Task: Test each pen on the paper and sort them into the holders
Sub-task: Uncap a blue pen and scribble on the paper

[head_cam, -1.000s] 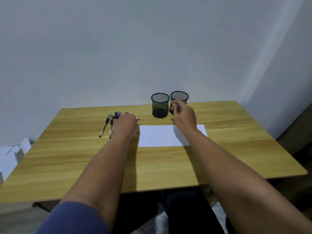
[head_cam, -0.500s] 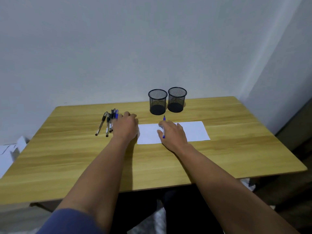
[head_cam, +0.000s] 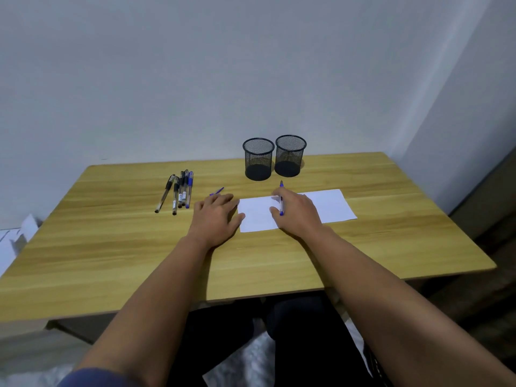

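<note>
A white sheet of paper (head_cam: pixel 326 205) lies on the wooden table (head_cam: pixel 139 247). My right hand (head_cam: pixel 296 213) rests on the paper and holds a blue pen (head_cam: pixel 281 201), its tip down on the sheet. My left hand (head_cam: pixel 216 216) lies flat at the paper's left edge, fingers straight. A blue pen cap (head_cam: pixel 217 191) lies just beyond its fingertips. Several pens (head_cam: pixel 180 192), black and blue, lie in a bunch at the left. Two black mesh holders stand at the back, the left holder (head_cam: pixel 258 159) beside the right holder (head_cam: pixel 290 156); I see no pens in them.
The table's back edge meets a pale wall, with a corner at the right. White paper or boxes (head_cam: pixel 14 241) sit off the table's left side. My dark-clothed legs (head_cam: pixel 279 331) are under the front edge.
My right hand came back from the holders with the blue pen and settled on the paper. My left hand slid right from the pen bunch toward the paper's left edge.
</note>
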Demonstrator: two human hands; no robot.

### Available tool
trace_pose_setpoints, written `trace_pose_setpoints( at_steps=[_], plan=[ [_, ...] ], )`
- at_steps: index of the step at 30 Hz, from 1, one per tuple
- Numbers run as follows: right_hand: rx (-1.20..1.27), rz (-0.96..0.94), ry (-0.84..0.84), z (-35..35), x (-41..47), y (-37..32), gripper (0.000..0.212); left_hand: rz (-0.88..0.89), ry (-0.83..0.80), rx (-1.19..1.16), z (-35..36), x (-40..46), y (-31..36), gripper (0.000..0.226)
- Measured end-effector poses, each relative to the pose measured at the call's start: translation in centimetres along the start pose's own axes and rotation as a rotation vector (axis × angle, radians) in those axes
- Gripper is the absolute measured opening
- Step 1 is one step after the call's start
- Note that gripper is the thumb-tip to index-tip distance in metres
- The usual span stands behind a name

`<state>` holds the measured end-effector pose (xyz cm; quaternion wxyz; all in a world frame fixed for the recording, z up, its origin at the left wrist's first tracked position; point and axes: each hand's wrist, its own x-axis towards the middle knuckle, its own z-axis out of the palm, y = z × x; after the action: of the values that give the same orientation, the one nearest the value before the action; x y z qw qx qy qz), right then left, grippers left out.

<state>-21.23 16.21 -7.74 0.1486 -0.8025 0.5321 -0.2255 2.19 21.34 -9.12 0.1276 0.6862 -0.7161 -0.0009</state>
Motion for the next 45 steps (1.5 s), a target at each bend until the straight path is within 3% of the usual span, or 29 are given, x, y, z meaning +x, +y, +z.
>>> trace_pose_setpoints(
  at_steps=[3, 6, 10, 18, 21, 24, 27, 29, 32, 35, 45],
  plan=[
    [0.126, -0.025, 0.13, -0.3, 1.4, -1.8, 0.029, -0.015, 0.005, -0.016, 0.0, -0.2, 0.2, 0.064],
    [0.55, 0.042, 0.205, 0.0, 3.2, -3.9, 0.04, -0.013, 0.019, -0.02, 0.1, -0.3, 0.3, 0.062],
    [0.855, 0.182, 0.153, 0.6, 5.5, -7.0, 0.033, -0.01, 0.041, -0.044, 0.4, -0.4, 0.1, 0.057],
    [1.107, 0.354, 0.088, 4.1, 6.6, -6.7, 0.023, -0.004, 0.082, -0.081, 0.8, -0.3, -0.2, 0.054],
    [1.109, 0.312, 0.084, 5.3, 6.8, -5.7, 0.02, -0.01, 0.083, -0.097, 0.9, -0.1, -0.5, 0.055],
    [1.106, 0.282, 0.141, 6.0, 7.3, -5.4, 0.038, 0.007, 0.076, -0.084, 0.8, 0.2, -0.9, 0.057],
    [1.074, 0.279, 0.153, 6.2, 7.4, -5.3, 0.027, 0.04, 0.094, -0.061, 0.8, 0.2, -1.4, 0.06],
    [1.064, 0.26, 0.146, 6.4, 7.4, -5.2, 0.032, 0.039, 0.113, -0.065, 0.9, 0.0, -1.4, 0.06],
    [0.943, 0.172, 0.193, 6.7, 6.9, -5.3, 0.049, 0.031, 0.121, -0.078, 1.0, 0.0, -1.2, 0.058],
    [0.823, 0.111, 0.189, 6.9, 6.5, -5.3, 0.05, 0.035, 0.125, -0.077, 0.9, 0.0, -1.2, 0.057],
    [0.816, 0.26, 0.148, 7.2, 6.8, -5.0, 0.042, 0.031, 0.1, -0.049, 0.8, 0.0, -1.3, 0.061]
  ],
)
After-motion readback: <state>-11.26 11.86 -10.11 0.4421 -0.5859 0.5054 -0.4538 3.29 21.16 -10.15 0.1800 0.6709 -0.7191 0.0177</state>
